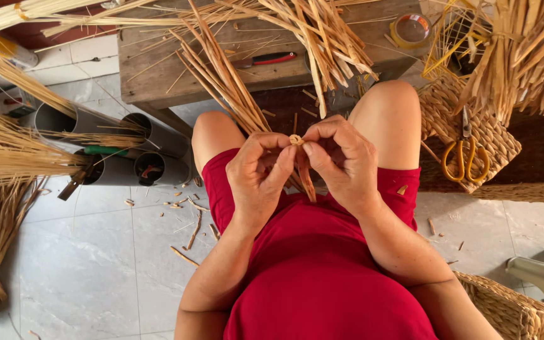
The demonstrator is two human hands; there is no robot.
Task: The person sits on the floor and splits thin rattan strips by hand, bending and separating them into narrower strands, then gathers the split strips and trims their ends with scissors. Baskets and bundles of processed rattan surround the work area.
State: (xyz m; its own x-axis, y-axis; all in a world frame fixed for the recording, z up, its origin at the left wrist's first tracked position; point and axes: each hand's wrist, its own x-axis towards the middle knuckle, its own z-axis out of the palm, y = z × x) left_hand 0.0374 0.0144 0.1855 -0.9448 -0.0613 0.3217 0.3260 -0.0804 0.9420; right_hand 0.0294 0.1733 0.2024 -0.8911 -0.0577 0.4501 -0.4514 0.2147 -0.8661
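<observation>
"What is on the wooden bench [158,75]?"

"A red-handled knife [266,59] and a roll of tape [410,29]."

"And the yellow scissors [466,154]?"

"They lie on a woven mat [495,135]. Grey pipes [105,148] sit on the tiled floor [83,264]."

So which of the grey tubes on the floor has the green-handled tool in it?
The upper middle tube; the green handle pokes across below it. The lowest tube holds something reddish instead.

Tan straw strip [303,173] — tip coiled into a small knot (above the lap) — hanging downward.
</observation>
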